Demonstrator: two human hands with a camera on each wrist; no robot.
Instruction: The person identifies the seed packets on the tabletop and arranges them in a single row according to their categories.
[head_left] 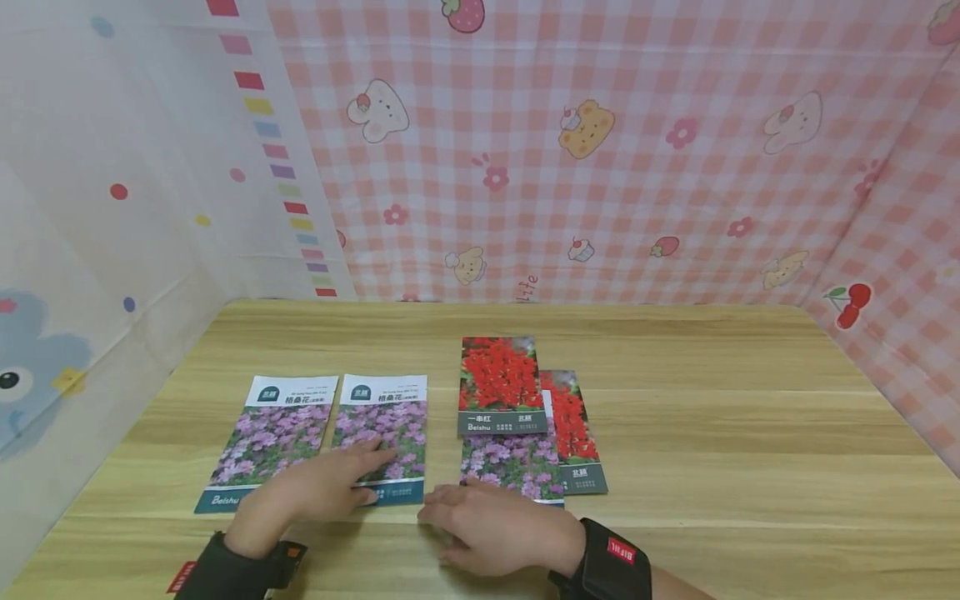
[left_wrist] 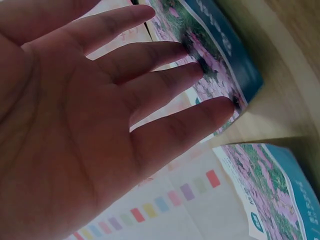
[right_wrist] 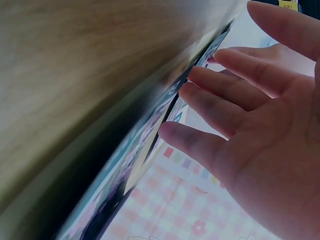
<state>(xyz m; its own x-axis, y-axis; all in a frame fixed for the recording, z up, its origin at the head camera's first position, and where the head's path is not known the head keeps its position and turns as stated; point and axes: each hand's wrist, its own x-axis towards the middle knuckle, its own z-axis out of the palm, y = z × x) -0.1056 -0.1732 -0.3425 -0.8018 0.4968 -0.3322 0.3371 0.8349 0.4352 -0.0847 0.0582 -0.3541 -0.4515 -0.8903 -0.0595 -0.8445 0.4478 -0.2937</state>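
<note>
My left hand (head_left: 322,485) lies with fingers spread on a seed packet with pink flowers (head_left: 401,433); in the left wrist view its fingertips (left_wrist: 220,111) touch the printed front. Just left of it is a matching pink-flower packet (head_left: 262,433), its lower part partly behind that hand. My right hand (head_left: 498,527), fingers extended, is at the near edge of another pink-flower packet (head_left: 498,462), covering some of its lower edge. Whether it touches that packet I cannot tell. A red-flower packet (head_left: 501,375) overlaps this packet's top, and a second red-flower packet (head_left: 579,433) lies partly beneath them.
Everything lies on a wood-grain table (head_left: 712,433). A pink checked cloth (head_left: 637,200) with cartoon prints hangs behind it, and a white patterned cloth (head_left: 165,217) hangs on the left. Both wrists wear black bands (head_left: 607,562).
</note>
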